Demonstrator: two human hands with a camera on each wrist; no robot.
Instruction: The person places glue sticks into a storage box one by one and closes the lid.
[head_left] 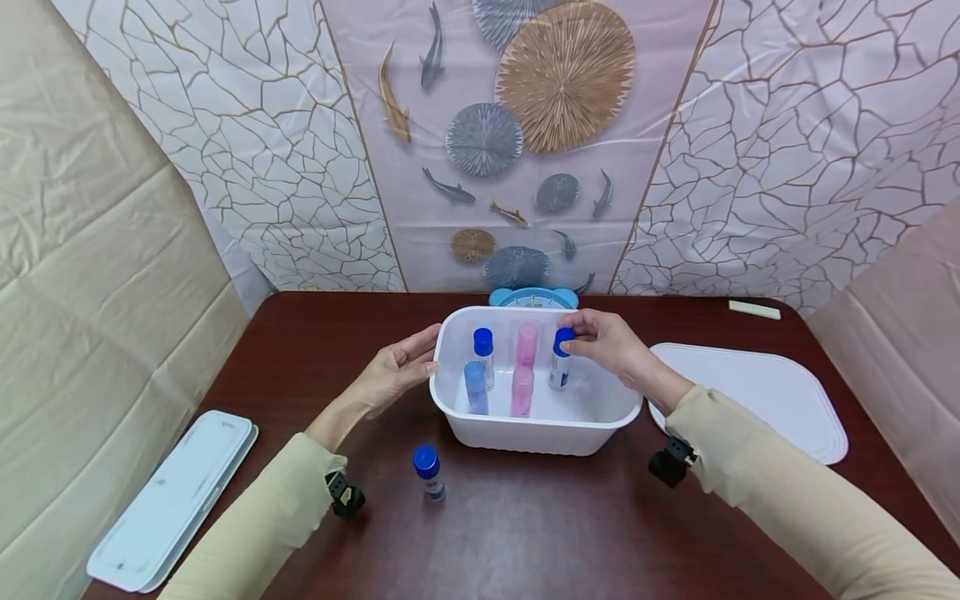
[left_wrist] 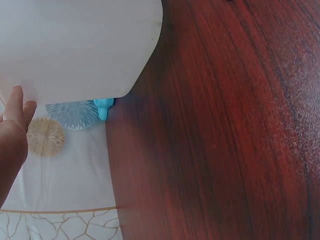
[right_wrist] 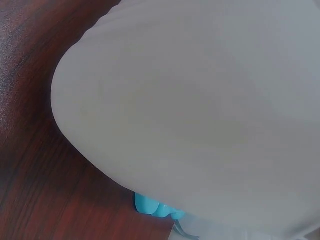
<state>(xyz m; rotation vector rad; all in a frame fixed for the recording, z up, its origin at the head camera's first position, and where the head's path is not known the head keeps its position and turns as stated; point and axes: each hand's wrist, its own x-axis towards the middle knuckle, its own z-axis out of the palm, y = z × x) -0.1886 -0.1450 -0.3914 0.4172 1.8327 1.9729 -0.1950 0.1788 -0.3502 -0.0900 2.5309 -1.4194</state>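
A white plastic tub (head_left: 480, 423) stands mid-table on the dark red wood. Inside it stand several small bottles: two pink ones (head_left: 522, 390), a blue one (head_left: 476, 386) and two white ones with blue caps (head_left: 483, 346). My right hand (head_left: 604, 340) pinches the blue cap of the right-hand white bottle (head_left: 558, 371) inside the tub. With its fingers straight, my left hand (head_left: 396, 369) rests against the tub's left wall (left_wrist: 75, 50). Another blue-capped bottle (head_left: 428, 471) stands on the table in front of the tub. The right wrist view shows only the tub's outer wall (right_wrist: 200, 110).
A white lid (head_left: 757, 398) lies right of the tub. A long white case (head_left: 174, 498) lies at the table's left front corner. A light blue clock (head_left: 533, 297) stands behind the tub and a pale strip (head_left: 754, 309) lies far right. Patterned sheets hang behind.
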